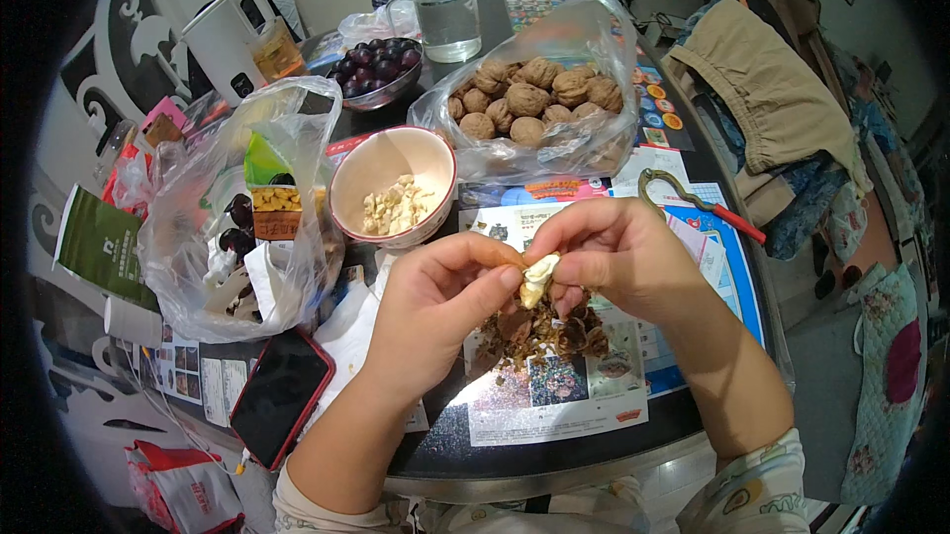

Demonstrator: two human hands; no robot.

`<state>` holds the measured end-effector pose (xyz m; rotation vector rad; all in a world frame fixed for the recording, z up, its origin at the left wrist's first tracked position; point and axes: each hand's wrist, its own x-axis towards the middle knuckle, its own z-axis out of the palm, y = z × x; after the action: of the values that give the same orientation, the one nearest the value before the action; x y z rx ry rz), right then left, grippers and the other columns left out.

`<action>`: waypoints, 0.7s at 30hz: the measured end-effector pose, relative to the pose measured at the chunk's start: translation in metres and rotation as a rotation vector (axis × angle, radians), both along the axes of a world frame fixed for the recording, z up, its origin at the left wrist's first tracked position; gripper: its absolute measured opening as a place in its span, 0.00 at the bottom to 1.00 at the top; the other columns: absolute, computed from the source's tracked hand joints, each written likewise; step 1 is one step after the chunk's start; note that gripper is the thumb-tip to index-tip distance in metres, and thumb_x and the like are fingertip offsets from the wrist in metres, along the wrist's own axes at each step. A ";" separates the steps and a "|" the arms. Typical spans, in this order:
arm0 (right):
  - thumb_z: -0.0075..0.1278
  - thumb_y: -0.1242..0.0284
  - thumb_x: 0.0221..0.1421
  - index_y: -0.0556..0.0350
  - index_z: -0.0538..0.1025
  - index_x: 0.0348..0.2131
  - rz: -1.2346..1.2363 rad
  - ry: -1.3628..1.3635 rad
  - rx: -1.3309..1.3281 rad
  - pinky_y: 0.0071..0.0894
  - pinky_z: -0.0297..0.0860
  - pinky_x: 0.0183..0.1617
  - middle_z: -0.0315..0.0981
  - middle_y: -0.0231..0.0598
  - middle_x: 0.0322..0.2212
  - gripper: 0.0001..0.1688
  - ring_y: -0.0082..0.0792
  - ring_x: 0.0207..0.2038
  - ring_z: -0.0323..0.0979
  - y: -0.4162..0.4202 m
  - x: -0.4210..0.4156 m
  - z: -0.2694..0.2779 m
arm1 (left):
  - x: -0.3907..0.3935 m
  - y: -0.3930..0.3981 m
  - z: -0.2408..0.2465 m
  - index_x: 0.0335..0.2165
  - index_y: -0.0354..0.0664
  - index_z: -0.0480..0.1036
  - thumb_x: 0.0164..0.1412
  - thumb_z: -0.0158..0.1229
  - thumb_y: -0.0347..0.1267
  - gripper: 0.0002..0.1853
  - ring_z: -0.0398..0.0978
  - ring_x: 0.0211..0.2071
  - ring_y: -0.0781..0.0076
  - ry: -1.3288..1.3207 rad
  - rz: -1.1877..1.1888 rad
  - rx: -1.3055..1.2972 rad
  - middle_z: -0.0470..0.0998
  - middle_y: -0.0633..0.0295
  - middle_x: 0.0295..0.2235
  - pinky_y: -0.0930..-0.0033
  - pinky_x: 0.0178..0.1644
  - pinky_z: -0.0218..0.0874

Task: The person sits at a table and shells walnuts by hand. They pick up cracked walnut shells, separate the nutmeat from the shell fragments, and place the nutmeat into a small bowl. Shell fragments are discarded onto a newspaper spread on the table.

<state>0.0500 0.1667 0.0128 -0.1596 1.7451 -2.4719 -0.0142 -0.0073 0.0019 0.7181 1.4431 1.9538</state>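
Observation:
Between the fingertips of my left hand (453, 296) and my right hand (612, 255) is a pale walnut kernel (536, 280), with some brownish skin on its lower part. Both hands pinch it from opposite sides. Below them, a heap of brown shell and skin scraps (571, 333) lies on a printed leaflet (557, 419). Just beyond my left hand, a cream bowl with a red rim (393, 144) holds pale kernel pieces (401, 206). Whole walnuts (527, 100) fill a clear plastic bag (519, 163) at the back.
A red-handled plier-type cracker (698, 206) lies right, on papers. To the left stand a plastic bag with waste (297, 311) and a phone (282, 397). Farther back are a metal bowl of grapes (378, 74), a glass mug of water (449, 18) and a white kettle (223, 40).

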 end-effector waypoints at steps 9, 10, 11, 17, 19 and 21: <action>0.49 0.78 0.46 0.67 0.71 0.31 -0.043 0.020 -0.037 0.16 0.69 0.26 0.71 0.42 0.23 0.10 0.23 0.21 0.71 0.001 -0.003 -0.007 | -0.001 0.003 -0.003 0.30 0.35 0.67 0.52 0.52 0.28 0.07 0.66 0.27 0.83 -0.064 -0.049 0.076 0.70 0.65 0.26 0.83 0.31 0.58; 0.49 0.78 0.46 0.67 0.71 0.32 -0.035 0.017 -0.033 0.16 0.69 0.26 0.71 0.42 0.24 0.11 0.23 0.21 0.70 0.001 -0.003 -0.007 | -0.002 0.003 -0.003 0.30 0.36 0.67 0.52 0.52 0.28 0.07 0.66 0.27 0.83 -0.052 -0.054 0.079 0.70 0.66 0.26 0.83 0.31 0.58; 0.49 0.78 0.46 0.67 0.71 0.32 -0.026 0.013 -0.030 0.16 0.69 0.26 0.71 0.41 0.24 0.11 0.23 0.22 0.70 0.001 -0.003 -0.007 | -0.003 0.003 -0.004 0.30 0.36 0.67 0.52 0.52 0.28 0.07 0.66 0.27 0.83 -0.039 -0.059 0.082 0.70 0.66 0.26 0.83 0.31 0.58; 0.50 0.77 0.45 0.64 0.67 0.38 -0.025 0.022 -0.109 0.15 0.66 0.27 0.70 0.37 0.24 0.17 0.21 0.22 0.69 -0.001 -0.005 -0.010 | -0.002 0.006 -0.008 0.29 0.36 0.67 0.51 0.53 0.28 0.06 0.66 0.26 0.83 0.041 0.019 0.125 0.69 0.67 0.26 0.83 0.31 0.57; 0.51 0.77 0.44 0.63 0.66 0.38 -0.061 0.011 -0.081 0.14 0.65 0.28 0.69 0.36 0.24 0.19 0.20 0.23 0.68 -0.005 -0.004 -0.010 | 0.000 0.006 -0.007 0.27 0.36 0.67 0.51 0.53 0.27 0.05 0.66 0.26 0.83 0.145 0.112 0.078 0.69 0.67 0.25 0.82 0.31 0.57; 0.53 0.78 0.43 0.63 0.65 0.38 -0.104 0.001 0.023 0.14 0.65 0.29 0.69 0.36 0.24 0.20 0.19 0.24 0.68 -0.013 0.000 -0.002 | 0.003 0.006 -0.002 0.26 0.35 0.67 0.50 0.53 0.25 0.04 0.66 0.25 0.81 0.269 0.206 -0.002 0.69 0.65 0.25 0.82 0.30 0.57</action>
<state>0.0497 0.1533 0.0105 -0.0701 1.8266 -2.5216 -0.0115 -0.0013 -0.0005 0.8890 1.7390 2.0696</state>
